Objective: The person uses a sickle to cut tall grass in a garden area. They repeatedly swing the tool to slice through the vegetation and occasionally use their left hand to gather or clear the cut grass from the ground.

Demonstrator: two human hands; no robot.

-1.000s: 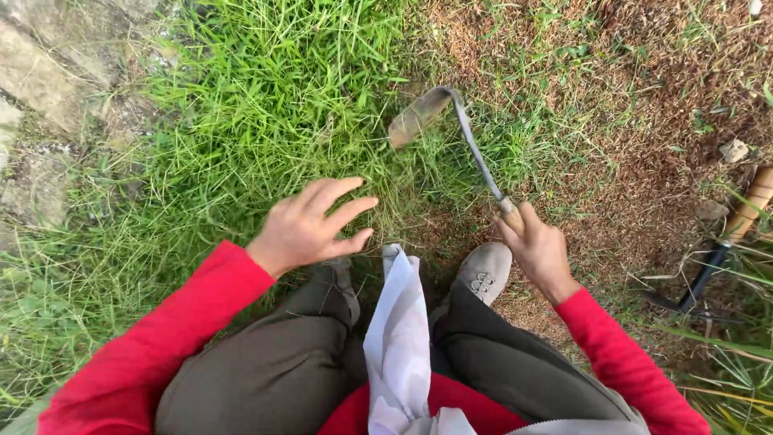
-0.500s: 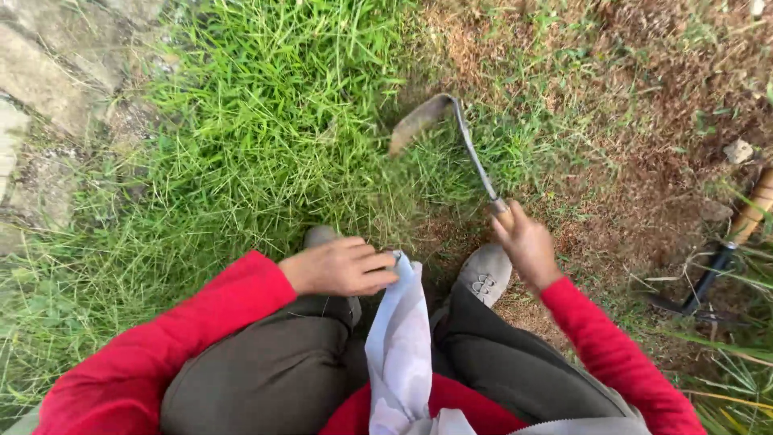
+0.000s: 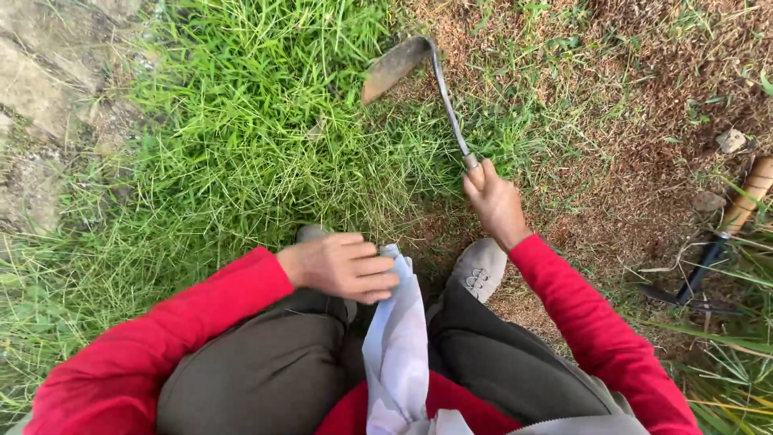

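Right hand (image 3: 497, 203): grip closed around the handle end of a hand hoe (image 3: 439, 84); thin metal shank runs up and away from the fist. The flat, soil-stained blade (image 3: 394, 66) is raised clear of the ground, above the border between the green grass (image 3: 241, 137) and the bare brown soil (image 3: 636, 137).

Left hand (image 3: 342, 266): fingers curled loosely, resting on the left knee of the dark trousers (image 3: 258, 370), just beside a hanging white cloth (image 3: 396, 346). It holds nothing that can be made out.

The person squats; red sleeves (image 3: 161, 338) both sides, one grey shoe (image 3: 479, 266) visible by the right wrist.

Progress, judged from the ground: the patch to the right of the hoe is largely stripped to soil with dry litter and sparse tufts; the thick grass to the left and ahead stands uncut. Clearing appears partly done, with the larger green area left.

Periphery: stone paving (image 3: 40, 97) at upper left; a second tool with a wooden handle (image 3: 745, 197) lying on the ground at right, well apart from both hands.
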